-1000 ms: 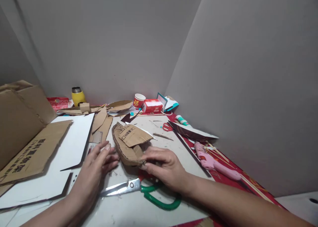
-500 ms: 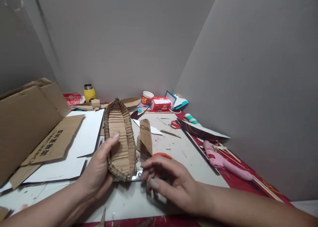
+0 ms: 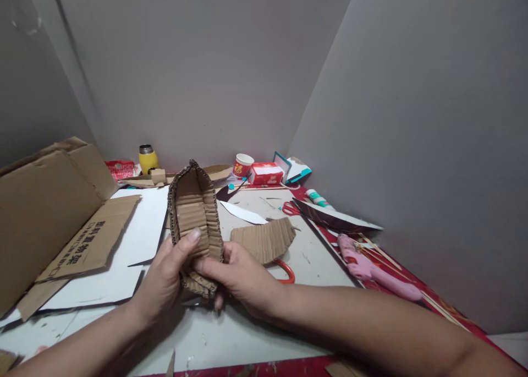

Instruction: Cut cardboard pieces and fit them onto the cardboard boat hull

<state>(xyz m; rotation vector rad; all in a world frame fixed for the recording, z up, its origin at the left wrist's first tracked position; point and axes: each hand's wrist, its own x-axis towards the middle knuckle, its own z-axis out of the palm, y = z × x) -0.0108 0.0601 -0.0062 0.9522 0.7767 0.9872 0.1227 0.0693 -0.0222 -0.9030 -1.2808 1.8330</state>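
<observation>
Between my hands is a boat-shaped cardboard shell, tilted up, its pointed end away from me and its ribbed inside facing me. My left hand grips its left side, thumb inside. My right hand is closed around the lower right wall, with its thumb inside too; its other fingers are mostly hidden behind. A loose curved piece of corrugated cardboard lies just beyond my right hand. An orange handle loop shows beside that hand, the rest of the tool hidden.
At left stand a cardboard box and a printed cardboard flap over white sheets. A yellow bottle, paper cup and red tissue pack line the back. Red scissors and a pink glue gun lie right.
My right hand has moved left and taken hold of the shell. The loose curved cardboard piece, upright before, now lies over to the right. The shell has shifted slightly left.
</observation>
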